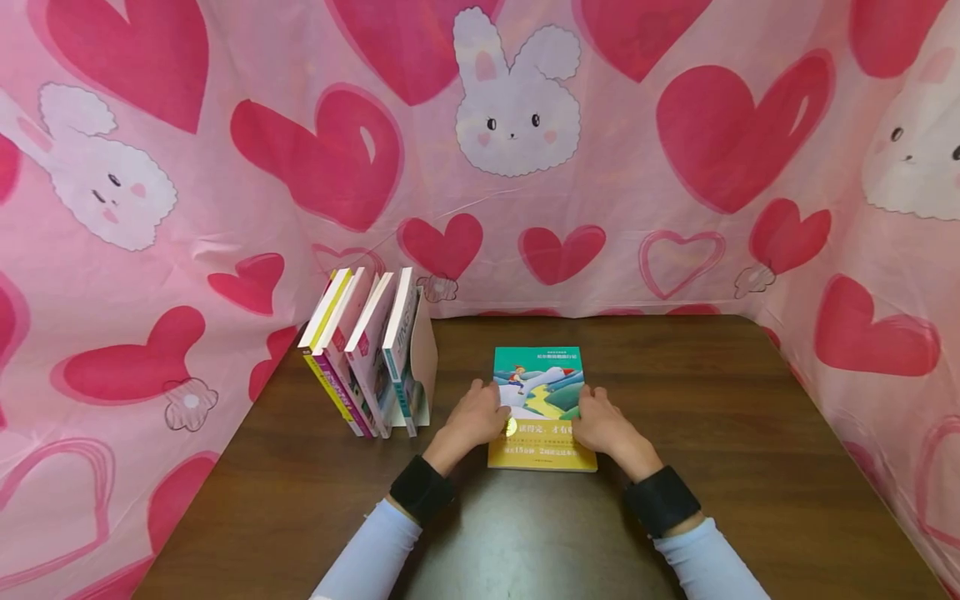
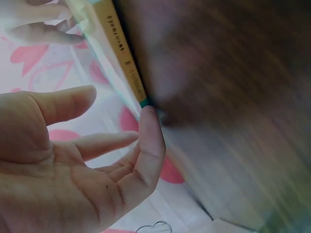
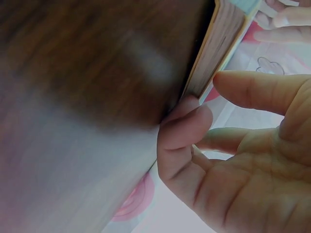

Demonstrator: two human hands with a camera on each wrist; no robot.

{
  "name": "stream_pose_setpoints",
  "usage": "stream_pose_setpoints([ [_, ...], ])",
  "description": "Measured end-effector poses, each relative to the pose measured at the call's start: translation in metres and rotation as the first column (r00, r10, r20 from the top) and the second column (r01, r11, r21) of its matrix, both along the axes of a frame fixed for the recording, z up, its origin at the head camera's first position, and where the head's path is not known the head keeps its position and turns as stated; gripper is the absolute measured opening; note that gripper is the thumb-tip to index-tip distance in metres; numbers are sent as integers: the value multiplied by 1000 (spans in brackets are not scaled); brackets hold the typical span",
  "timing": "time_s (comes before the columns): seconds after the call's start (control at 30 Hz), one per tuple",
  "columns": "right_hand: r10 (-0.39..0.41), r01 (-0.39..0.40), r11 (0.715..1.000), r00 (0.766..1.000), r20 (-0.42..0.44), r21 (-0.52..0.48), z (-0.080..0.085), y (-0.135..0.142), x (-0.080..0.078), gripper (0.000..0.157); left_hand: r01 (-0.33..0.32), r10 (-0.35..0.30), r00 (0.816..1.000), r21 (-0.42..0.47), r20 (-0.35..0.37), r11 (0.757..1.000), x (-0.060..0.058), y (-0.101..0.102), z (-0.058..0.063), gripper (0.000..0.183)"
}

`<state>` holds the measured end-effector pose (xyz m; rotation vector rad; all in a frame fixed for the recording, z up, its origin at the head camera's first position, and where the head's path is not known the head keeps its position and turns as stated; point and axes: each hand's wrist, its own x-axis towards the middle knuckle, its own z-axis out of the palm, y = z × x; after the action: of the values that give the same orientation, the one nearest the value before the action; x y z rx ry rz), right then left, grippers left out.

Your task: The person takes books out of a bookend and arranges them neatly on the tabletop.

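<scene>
If lifted on fingertips alone, the book (image 1: 543,398) could slip or tilt, and uneven pressure on its page side might fan it open. It lies on the table (image 1: 735,475), between the left hand (image 1: 474,414) and right hand (image 1: 606,423). Each grip is spread, thumb apart from the fingers, a fingertip touching the book's side. Upright books (image 1: 369,315) stand to its left.

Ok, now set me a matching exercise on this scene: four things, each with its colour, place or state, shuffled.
1. Flat book
2. Grouped books
3. Wristbands
4. Tabletop

A. Black
B. Standing side by side
C. Brown
D. Between the left hand and right hand

Pairs: 1-D, 2-B, 3-A, 4-C
</scene>
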<state>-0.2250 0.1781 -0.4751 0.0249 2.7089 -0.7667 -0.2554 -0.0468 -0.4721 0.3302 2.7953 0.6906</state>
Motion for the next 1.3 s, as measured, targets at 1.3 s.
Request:
stream_pose_setpoints([
  [1.3, 25, -25, 1000, 1000, -5, 4, 1, 1, 4, 71, -126, 591, 675, 720, -441, 682, 82, -116, 18, 7],
])
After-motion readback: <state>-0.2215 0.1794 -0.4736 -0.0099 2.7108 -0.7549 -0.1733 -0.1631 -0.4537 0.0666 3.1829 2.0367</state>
